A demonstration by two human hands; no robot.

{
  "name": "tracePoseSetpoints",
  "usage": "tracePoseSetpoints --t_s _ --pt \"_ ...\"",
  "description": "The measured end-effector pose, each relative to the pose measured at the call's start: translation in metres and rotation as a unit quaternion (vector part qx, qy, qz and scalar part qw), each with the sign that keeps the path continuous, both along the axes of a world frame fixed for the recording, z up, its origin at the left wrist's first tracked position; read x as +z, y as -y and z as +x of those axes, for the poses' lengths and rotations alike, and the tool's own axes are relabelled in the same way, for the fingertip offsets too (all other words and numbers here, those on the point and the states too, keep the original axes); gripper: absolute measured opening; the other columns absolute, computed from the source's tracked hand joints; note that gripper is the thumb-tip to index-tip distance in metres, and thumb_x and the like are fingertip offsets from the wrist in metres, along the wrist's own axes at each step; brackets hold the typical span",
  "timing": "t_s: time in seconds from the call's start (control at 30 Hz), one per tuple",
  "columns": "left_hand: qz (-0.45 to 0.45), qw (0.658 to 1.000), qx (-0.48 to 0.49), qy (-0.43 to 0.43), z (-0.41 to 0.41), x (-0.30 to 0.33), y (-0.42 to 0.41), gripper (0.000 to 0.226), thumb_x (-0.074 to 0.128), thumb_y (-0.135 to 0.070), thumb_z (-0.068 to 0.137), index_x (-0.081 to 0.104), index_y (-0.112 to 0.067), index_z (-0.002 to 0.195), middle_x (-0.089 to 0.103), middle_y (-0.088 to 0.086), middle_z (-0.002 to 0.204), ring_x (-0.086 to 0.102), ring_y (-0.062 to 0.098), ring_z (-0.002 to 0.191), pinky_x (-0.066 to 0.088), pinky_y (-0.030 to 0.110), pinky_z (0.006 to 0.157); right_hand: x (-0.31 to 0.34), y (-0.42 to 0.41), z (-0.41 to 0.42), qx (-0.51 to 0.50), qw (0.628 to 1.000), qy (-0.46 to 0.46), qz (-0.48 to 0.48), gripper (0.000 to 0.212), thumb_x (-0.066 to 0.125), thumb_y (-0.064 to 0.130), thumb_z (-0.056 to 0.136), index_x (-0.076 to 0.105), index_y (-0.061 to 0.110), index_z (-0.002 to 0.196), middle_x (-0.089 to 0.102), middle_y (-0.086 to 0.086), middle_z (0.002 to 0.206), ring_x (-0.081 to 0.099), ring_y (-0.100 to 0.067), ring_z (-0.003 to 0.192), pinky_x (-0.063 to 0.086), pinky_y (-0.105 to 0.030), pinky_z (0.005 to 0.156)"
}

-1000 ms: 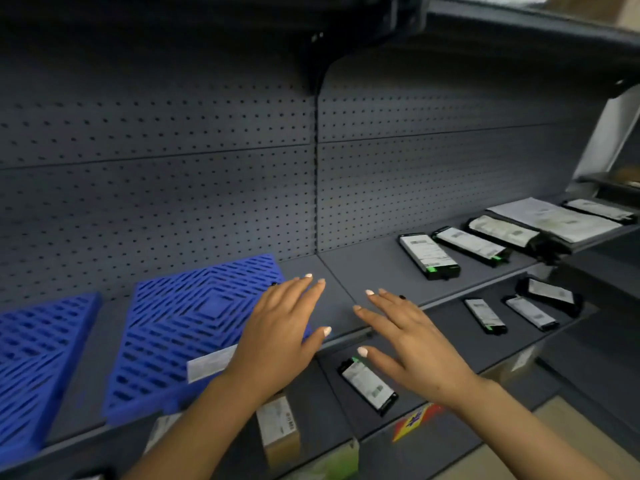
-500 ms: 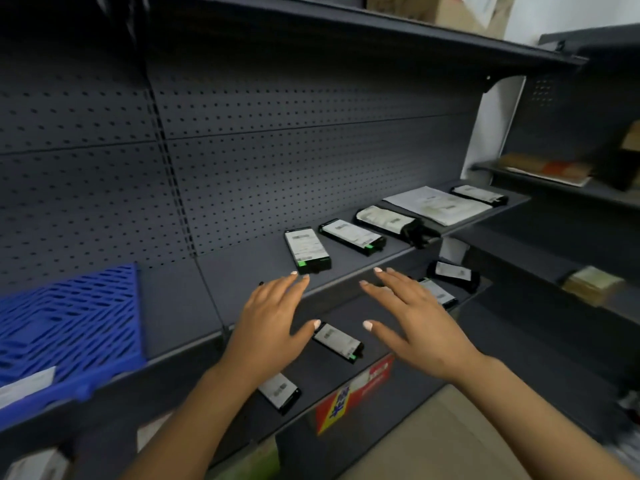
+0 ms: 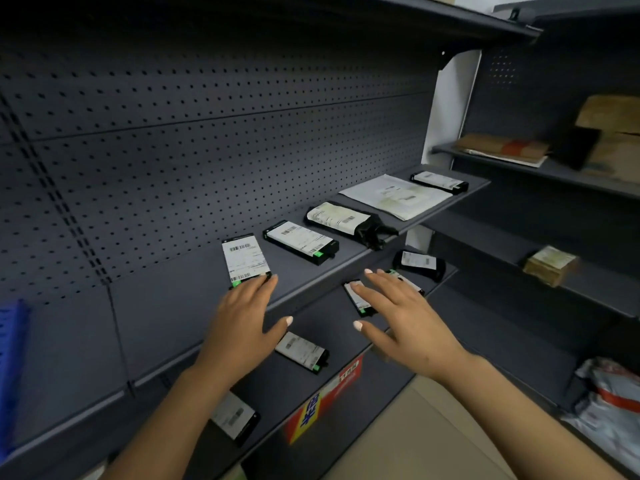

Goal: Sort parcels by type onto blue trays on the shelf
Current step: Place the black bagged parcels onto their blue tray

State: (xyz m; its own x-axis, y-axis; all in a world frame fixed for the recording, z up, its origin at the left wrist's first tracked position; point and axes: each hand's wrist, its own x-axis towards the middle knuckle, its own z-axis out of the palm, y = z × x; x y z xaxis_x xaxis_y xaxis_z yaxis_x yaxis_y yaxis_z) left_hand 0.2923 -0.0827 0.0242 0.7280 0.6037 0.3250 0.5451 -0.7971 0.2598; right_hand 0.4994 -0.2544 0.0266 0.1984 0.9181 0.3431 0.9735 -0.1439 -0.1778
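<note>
Parcels lie scattered along the shelf (image 3: 311, 268), and our left hand (image 3: 242, 327) reaches, fingers spread and empty, its fingertips at the nearest black box parcel (image 3: 244, 259). Our right hand (image 3: 405, 323) hovers open above the lower shelf. With only an edge of the blue tray (image 3: 12, 358) showing far left, we could misjudge the carry and drop the slim box.

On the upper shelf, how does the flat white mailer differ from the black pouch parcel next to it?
The flat white paper mailer is white all over, wider and lies flat; the black plastic pouch parcel is dark, narrower and bulkier, with a bunched, crumpled end. Both lie label-up on the grey upper shelf, untouched by either hand.
</note>
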Motion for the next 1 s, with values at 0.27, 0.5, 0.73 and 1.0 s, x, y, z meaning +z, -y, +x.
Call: tracePoseSetpoints --t_s 0.27,0.5,0.73,1.0 --pt "-0.013 0.999 0.038 0.003 0.051 -0.022 -0.076 0.076 0.041 -0.06 0.085 0.031 -0.017 0.147 0.034 0.005 0.15 0.028 0.022 0.138 0.023 0.038 0.113 -0.008 -0.081 0.062 0.019 0.999 0.003 -0.029 0.063 0.026 0.06 0.091 0.031 0.029 0.146 0.027 -0.001 0.154 0.019 -0.02 0.143 0.022 -0.043 0.115" --pt "0.001 0.994 0.102 -0.043 0.077 -0.04 -0.128 0.092 0.018 -0.075 0.074 0.032 -0.02 0.147 0.032 0.006 0.152 0.026 0.026 0.14 0.023 0.049 0.112 -0.023 -0.158 0.096 0.056 0.997 0.01 -0.046 0.062 0.03 0.06 0.091 0.037 0.026 0.143 0.034 -0.005 0.15 0.026 -0.025 0.141 0.029 -0.048 0.111" --pt "-0.042 0.985 0.127 -0.109 0.08 -0.052 -0.134 0.082 0.027 -0.072 0.077 0.042 -0.022 0.141 0.042 0.006 0.145 0.033 0.027 0.135 0.039 0.053 0.099 -0.036 -0.219 0.106 0.112 0.992 -0.004 -0.053 0.068 0.035 0.062 0.086 0.039 0.024 0.142 0.036 -0.006 0.149 0.025 -0.027 0.141 0.025 -0.048 0.113" --pt "-0.026 0.982 0.144 -0.117 0.083 -0.059 -0.131 0.086 -0.005 -0.082 0.071 -0.005 -0.042 0.147 -0.005 -0.003 0.159 -0.01 0.017 0.144 0.012 0.041 0.114 -0.052 -0.26 0.113 0.143 0.98 0.055 -0.128 0.089 -0.008 0.082 0.071 0.002 0.039 0.149 -0.004 0.005 0.158 -0.009 -0.016 0.145 0.002 -0.042 0.115"
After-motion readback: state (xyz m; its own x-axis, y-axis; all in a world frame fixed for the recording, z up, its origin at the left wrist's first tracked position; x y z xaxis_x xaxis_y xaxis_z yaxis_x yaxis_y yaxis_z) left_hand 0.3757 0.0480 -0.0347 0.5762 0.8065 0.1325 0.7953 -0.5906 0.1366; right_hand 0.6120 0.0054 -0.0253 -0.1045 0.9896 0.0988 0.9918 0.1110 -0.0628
